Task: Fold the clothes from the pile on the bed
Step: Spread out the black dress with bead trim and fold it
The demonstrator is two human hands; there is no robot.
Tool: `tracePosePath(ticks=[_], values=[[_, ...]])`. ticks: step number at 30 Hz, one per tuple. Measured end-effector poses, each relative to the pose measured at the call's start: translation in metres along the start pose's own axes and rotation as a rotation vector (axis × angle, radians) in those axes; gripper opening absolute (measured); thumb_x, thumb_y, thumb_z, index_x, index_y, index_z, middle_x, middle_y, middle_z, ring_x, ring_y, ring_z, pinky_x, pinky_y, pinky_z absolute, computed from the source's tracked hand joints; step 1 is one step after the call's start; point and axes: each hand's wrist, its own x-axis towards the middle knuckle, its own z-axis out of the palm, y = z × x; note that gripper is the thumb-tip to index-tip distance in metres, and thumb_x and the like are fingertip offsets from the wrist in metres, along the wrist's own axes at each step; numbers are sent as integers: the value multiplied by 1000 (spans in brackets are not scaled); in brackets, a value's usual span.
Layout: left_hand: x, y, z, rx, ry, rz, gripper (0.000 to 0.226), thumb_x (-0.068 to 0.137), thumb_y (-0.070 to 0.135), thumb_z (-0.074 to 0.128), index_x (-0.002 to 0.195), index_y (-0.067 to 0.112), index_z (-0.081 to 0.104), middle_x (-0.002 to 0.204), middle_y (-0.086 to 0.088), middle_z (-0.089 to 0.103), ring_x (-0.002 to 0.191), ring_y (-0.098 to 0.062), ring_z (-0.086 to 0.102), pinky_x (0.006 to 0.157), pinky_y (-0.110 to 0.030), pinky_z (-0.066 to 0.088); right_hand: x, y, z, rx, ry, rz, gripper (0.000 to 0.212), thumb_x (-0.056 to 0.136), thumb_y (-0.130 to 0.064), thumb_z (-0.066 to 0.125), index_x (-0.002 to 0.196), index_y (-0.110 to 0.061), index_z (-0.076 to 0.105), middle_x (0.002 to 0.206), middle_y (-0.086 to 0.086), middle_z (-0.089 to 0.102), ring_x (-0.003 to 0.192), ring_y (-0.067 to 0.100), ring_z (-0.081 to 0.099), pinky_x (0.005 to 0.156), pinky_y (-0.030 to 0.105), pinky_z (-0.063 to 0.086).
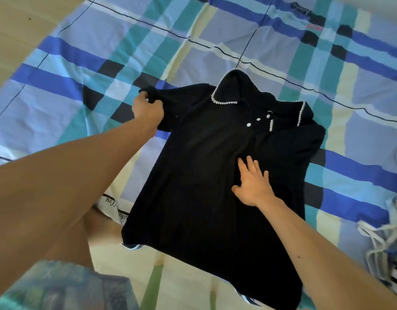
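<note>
One shirt (193, 175), left hand (147, 111), right hand (252, 186)

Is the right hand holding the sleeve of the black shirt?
No, the right hand lies flat on the front of the black shirt; the left hand grips the sleeve.

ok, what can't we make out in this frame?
Head view:
- White lettered cloth: mostly under the black shirt.
- Striped cloth: cut off by right edge.
- Bluish thing, bottom left: blurred.
- Left hand fingertips: buried in the sleeve it grips.
</note>
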Motion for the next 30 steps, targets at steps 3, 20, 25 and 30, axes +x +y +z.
tracePosePath(ticks=[3, 20, 25, 30], values=[[7, 23, -9, 28, 35, 193, 39, 90, 13, 56, 129, 16, 60, 111, 1, 65, 102, -18, 63, 84, -25, 49, -3, -1, 5, -34, -8, 2, 93, 94, -35, 59, 158, -19, -7, 165, 8, -16, 152, 27, -14, 122, 52, 0], [-102, 41, 69, 760, -833, 854, 47, 97, 35, 58, 138, 12, 56, 128, -3, 58, 120, -17, 54, 102, -24, 40, -9, 9, 7, 154, 70, -79, 87, 92, -27, 61, 159, -20, 6, 166, 6, -6, 153, 25, -8, 123, 48, -1], [-80, -12, 73, 1256, -909, 816, 60, 104, 43, 38, 157, 17, 26, 165, -9, 14, 153, -27, 6, 123, -47, 16, -12, 34, 0, 413, 354, -161, 57, 92, -8, 59, 145, -22, 44, 151, -7, 37, 138, 15, 41, 115, 35, 37], [-67, -11, 81, 1117, -789, 928, 44, 103, 42, 41, 140, 23, 54, 147, -6, 45, 137, -28, 37, 110, -46, 31, 17, 72, -33, 303, 599, -160, 60, 82, -3, 67, 137, -18, 50, 140, 0, 42, 126, 19, 48, 108, 39, 43]])
